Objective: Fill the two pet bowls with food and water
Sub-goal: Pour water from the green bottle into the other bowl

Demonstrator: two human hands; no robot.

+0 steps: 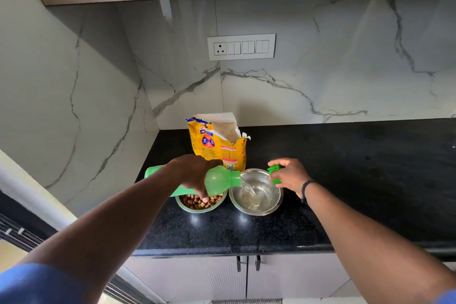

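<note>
- black countertop (345, 180): carries all items below.
- yellow food bag (218, 143): upright, top torn open, at 12 o'clock of the bowls.
- green bottle (219, 180): tipped on its side, mouth toward 3 o'clock, water streaming into the steel bowl (256, 192).
- left hand (192, 173): fingers wrapped round the bottle.
- kibble bowl (201, 202): at 9 o'clock of the steel bowl, filled.
- right hand (288, 174): fingers curled, holding the green cap (274, 173).

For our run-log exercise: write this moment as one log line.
left hand: tips green bottle | water entering steel bowl | right hand: holds cap | kibble bowl: filled
</note>
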